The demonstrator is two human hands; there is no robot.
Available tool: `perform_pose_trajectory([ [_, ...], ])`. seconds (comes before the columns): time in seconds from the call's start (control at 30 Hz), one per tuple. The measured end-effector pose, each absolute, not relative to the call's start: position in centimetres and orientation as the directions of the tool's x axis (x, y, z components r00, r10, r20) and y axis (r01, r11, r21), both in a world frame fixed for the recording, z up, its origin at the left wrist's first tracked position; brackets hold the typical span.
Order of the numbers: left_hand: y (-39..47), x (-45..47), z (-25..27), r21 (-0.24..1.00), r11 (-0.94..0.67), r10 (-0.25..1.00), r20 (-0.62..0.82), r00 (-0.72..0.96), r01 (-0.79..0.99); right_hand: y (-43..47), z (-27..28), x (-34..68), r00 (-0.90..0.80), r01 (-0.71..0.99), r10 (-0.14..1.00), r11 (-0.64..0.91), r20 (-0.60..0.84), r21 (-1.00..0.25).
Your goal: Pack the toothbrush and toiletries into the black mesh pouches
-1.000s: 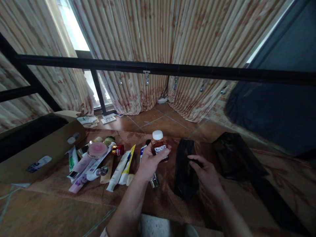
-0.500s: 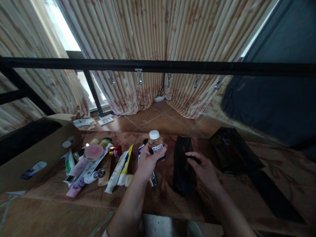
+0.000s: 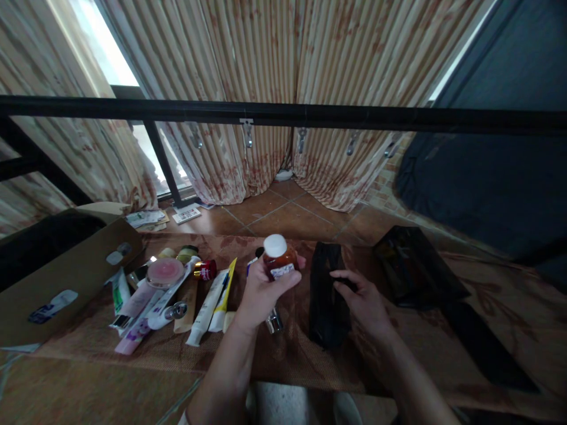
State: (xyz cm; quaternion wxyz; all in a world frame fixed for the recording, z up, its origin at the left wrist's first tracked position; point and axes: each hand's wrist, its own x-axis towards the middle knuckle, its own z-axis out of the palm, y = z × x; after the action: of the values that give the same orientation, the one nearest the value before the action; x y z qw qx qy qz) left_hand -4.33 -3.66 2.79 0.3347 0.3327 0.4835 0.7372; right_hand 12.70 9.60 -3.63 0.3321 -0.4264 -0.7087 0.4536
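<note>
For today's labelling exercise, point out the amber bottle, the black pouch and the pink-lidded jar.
amber bottle point(image 3: 278, 260), head view, on its amber body.
black pouch point(image 3: 325, 307), head view, on its lower half.
pink-lidded jar point(image 3: 165, 273), head view, on the lid.

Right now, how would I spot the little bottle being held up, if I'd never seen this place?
Find the brown mat on the tiled floor below the curtains. Above its middle, the left hand grips a small amber bottle. Unlike the tubes lying flat to its left, it has a round white cap and is lifted off the mat.

Left of the left hand point(image 3: 261, 289) tubes point(image 3: 208, 301) lie close together, blocking that side. Between both hands the brown mat point(image 3: 295, 330) is bare. The black bag point(image 3: 325, 301) lies under the right hand point(image 3: 361, 298).
</note>
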Motion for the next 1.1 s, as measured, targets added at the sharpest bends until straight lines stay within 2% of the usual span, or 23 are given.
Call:
perform_pose_trajectory([
  [0.07, -3.1, -4.3, 2.4, 0.953, -0.241, 0.734, 0.054, -0.678, -0.186, 9.6, -3.6, 12.7, -0.413, 0.312, 0.905, 0.246, 0.102, -0.918],
  [0.1, -2.9, -4.3, 2.2, 0.957, -0.210, 0.758, 0.032, -0.651, -0.198, 9.7, -3.6, 12.7, -0.415, 0.313, 0.904, 0.251, 0.106, -0.916],
  [0.2, -2.7, -4.5, 1.9, 0.961, -0.205, 0.813, 0.061, -0.579, -0.187, 9.8, -3.7, 12.8, -0.437, 0.307, 0.892, 0.267, 0.114, -0.914],
  [0.3, -2.8, -4.5, 1.6, 0.958, -0.192, 0.766, 0.010, -0.643, -0.213, 9.8, -3.6, 12.8, -0.441, 0.302, 0.889, 0.276, 0.123, -0.913],
  [0.43, -2.6, -4.4, 1.4, 0.942, -0.172, 0.827, -0.021, -0.562, -0.288, 9.7, -3.5, 12.8, -0.442, 0.305, 0.886, 0.293, 0.138, -0.906],
  [0.53, -2.4, -4.2, 1.3, 0.941, -0.190, 0.791, -0.022, -0.612, -0.280, 9.7, -3.5, 12.9, -0.456, 0.319, 0.881, 0.290, 0.123, -0.902],
  [1.1, -2.2, -3.9, 1.3, 0.916, -0.182, 0.794, -0.078, -0.603, -0.358, 9.9, -3.8, 12.8, -0.433, 0.258, 0.888, 0.286, 0.155, -0.923],
])
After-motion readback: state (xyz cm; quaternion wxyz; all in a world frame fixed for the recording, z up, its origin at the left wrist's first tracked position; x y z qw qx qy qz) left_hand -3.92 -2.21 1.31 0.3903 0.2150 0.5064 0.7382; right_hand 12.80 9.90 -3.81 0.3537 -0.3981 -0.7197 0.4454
